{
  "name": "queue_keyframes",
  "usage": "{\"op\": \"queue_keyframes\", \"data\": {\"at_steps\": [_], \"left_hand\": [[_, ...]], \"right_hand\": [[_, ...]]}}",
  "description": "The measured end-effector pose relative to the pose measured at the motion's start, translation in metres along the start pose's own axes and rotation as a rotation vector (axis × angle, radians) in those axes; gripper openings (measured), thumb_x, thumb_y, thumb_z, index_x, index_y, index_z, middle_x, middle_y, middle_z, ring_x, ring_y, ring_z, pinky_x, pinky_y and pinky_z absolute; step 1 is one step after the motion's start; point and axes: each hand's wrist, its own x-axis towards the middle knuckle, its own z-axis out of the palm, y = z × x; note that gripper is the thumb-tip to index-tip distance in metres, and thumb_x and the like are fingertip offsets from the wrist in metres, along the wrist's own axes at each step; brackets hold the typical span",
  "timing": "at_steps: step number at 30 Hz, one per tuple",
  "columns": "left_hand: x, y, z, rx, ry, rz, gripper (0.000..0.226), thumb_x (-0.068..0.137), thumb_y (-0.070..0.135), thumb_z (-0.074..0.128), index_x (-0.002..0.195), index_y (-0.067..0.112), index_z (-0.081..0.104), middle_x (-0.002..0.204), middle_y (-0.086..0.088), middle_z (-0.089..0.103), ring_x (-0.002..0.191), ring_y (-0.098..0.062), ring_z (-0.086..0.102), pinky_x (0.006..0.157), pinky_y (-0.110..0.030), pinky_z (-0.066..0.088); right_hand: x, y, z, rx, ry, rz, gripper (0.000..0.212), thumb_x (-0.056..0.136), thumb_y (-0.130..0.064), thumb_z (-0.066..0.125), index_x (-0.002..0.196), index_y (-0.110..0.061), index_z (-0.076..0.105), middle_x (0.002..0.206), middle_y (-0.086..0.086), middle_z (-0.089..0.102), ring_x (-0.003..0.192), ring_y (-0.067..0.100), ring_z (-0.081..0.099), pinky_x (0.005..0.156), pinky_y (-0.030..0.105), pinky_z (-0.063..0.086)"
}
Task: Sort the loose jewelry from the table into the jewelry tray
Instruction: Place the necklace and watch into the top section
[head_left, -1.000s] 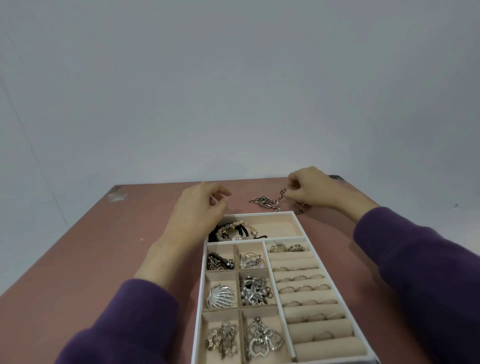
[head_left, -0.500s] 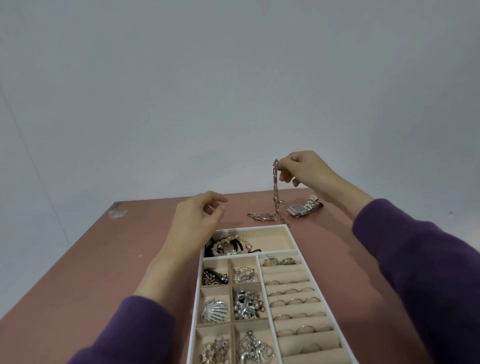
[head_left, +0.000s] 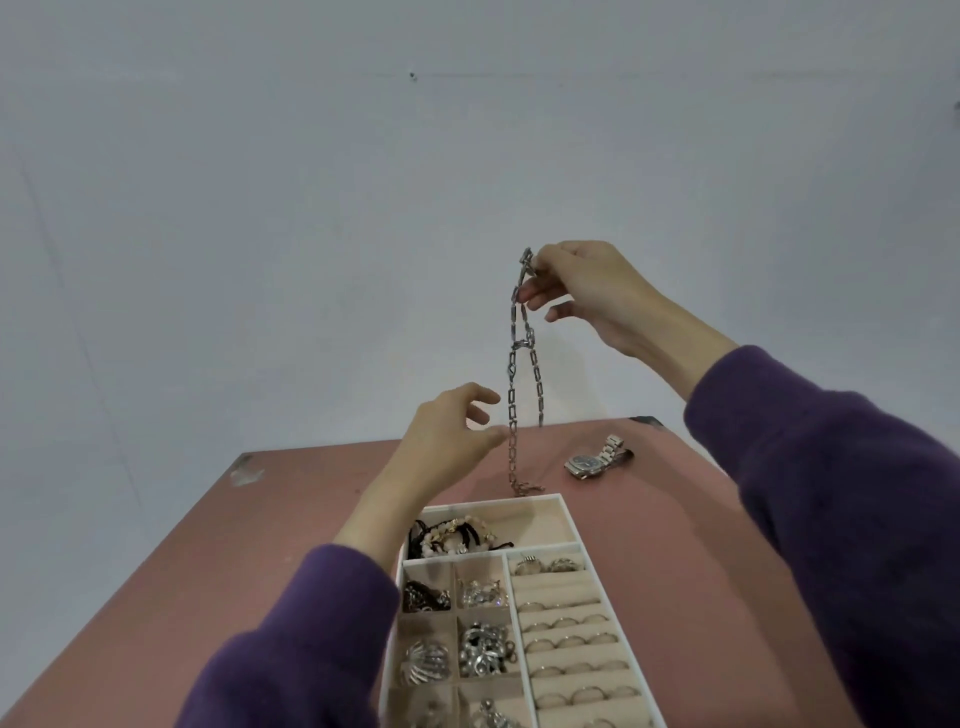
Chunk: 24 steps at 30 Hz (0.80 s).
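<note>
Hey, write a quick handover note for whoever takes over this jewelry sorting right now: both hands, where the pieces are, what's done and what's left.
Right hand: raised, fingers pinch the top of the chain, which hangs with its lower end bunched on the table just beyond the tray.
Left hand: loosely curled beside the hanging chain, holding nothing; contact unclear.
Watch: loose on the table, right of the chain.
Done: tray already holds bracelets, brooches and rings.
Left: chain and watch into the tray.
</note>
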Motion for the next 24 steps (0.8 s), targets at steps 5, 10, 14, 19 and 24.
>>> {"op": "queue_keyframes", "data": {"at_steps": [5, 10, 14, 19, 24], "left_hand": [[0.004, 0.016, 0.005, -0.102, -0.007, -0.014, 0.034, 0.085, 0.032, 0.063, 0.118, 0.025, 0.055, 0.099, 0.006, 0.063, 0.082, -0.008, 0.057, 0.066, -0.021, 0.040], [0.002, 0.027, 0.001, -0.208, 0.045, -0.020, 0.009, 0.083, 0.017, 0.062, 0.090, 0.019, 0.069, 0.081, 0.000, 0.068, 0.071, -0.008, 0.057, 0.060, -0.019, 0.041], [-0.003, 0.026, -0.001, -0.164, -0.043, -0.017, 0.009, 0.085, 0.015, 0.062, 0.090, 0.015, 0.069, 0.093, -0.002, 0.072, 0.076, -0.007, 0.060, 0.060, -0.015, 0.043], [-0.007, 0.030, -0.012, -0.214, 0.041, -0.015, 0.015, 0.089, 0.014, 0.059, 0.089, 0.004, 0.069, 0.077, -0.005, 0.069, 0.064, -0.010, 0.059, 0.050, -0.012, 0.048], [-0.003, 0.050, -0.039, -0.284, 0.124, -0.003, 0.013, 0.089, 0.009, 0.057, 0.090, 0.004, 0.069, 0.072, -0.006, 0.067, 0.059, -0.010, 0.059, 0.048, -0.013, 0.051]], "right_hand": [[-0.001, -0.025, -0.001, 0.067, 0.025, -0.057, 0.012, 0.089, -0.014, 0.046, 0.080, -0.012, 0.054, 0.062, 0.002, 0.069, 0.054, 0.012, 0.058, 0.049, 0.020, 0.041], [-0.004, -0.047, -0.003, 0.130, 0.071, -0.096, 0.012, 0.089, -0.013, 0.046, 0.079, -0.012, 0.053, 0.070, 0.007, 0.069, 0.055, 0.013, 0.058, 0.048, 0.019, 0.042], [-0.005, -0.060, -0.008, 0.173, 0.129, -0.124, 0.012, 0.089, -0.013, 0.046, 0.078, -0.012, 0.053, 0.072, 0.007, 0.069, 0.057, 0.013, 0.056, 0.049, 0.019, 0.044], [-0.011, -0.063, -0.017, 0.164, 0.178, -0.132, 0.012, 0.088, -0.015, 0.048, 0.077, -0.013, 0.053, 0.072, 0.006, 0.068, 0.058, 0.014, 0.056, 0.051, 0.020, 0.044], [-0.026, -0.047, -0.021, 0.088, 0.158, -0.067, 0.016, 0.088, -0.014, 0.048, 0.073, -0.015, 0.054, 0.068, 0.005, 0.067, 0.056, 0.014, 0.056, 0.050, 0.020, 0.042]]}}
